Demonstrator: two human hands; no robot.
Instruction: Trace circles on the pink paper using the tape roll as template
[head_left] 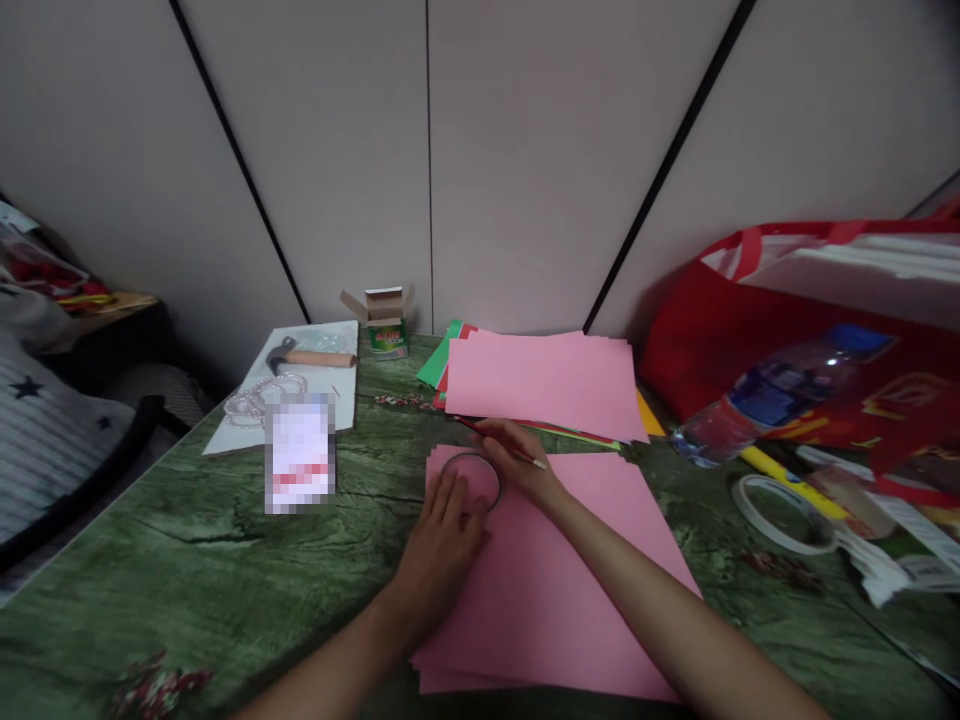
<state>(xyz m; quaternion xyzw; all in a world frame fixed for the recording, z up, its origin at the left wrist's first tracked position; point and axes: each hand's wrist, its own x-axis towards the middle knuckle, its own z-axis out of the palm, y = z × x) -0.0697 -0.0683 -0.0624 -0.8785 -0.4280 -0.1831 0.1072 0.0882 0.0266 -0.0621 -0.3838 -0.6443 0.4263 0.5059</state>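
Note:
A stack of pink paper sheets [577, 590] lies in front of me. Near its upper left corner rests a thin dark-rimmed ring [498, 478]; pink shows through its middle. My left hand [442, 530] lies flat, fingers stretched out, with the fingertips over the ring's lower left part and the paper. Between the fingers of my right hand [521, 460] is a slim dark pencil [470, 425] with a pale end. The pencil slants over the ring's upper edge, its dark end pointing up and left. Whether it touches the paper I cannot tell.
Behind lies a second pink stack [540, 375] over coloured sheets. To the left are a blurred-out phone-like object [300, 455], a hammer [319, 358], beads [259, 400] and a small open box [388, 335]. At right, a bottle [772, 395] leans by a red bag [690, 330], near a tape roll [784, 545].

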